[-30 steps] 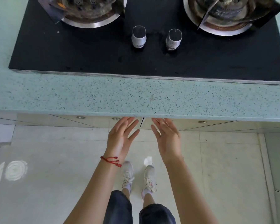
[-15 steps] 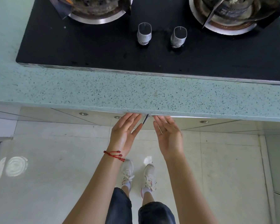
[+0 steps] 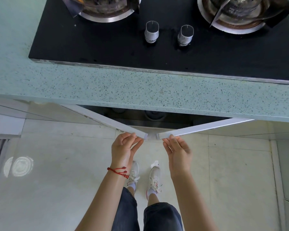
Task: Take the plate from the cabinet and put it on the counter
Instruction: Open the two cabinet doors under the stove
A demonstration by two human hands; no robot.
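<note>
Under the speckled pale green counter (image 3: 140, 90) the cabinet's two white doors stand partly swung out toward me. My left hand (image 3: 123, 150) grips the free end of the left cabinet door (image 3: 107, 120). My right hand (image 3: 178, 150) holds the free end of the right cabinet door (image 3: 205, 126). Between the doors a dark cabinet interior (image 3: 153, 117) shows, with dim round shapes inside that I cannot identify. No plate is clearly visible.
A black gas hob (image 3: 157, 47) with two burners and two metal knobs (image 3: 151, 31) sits on the counter behind the front strip. My feet in white sneakers (image 3: 144, 177) stand on the light tiled floor (image 3: 57, 180) below.
Both hands went from flat against the shut doors to gripping their edges, and the two doors have swung out toward me, exposing the cabinet inside.
</note>
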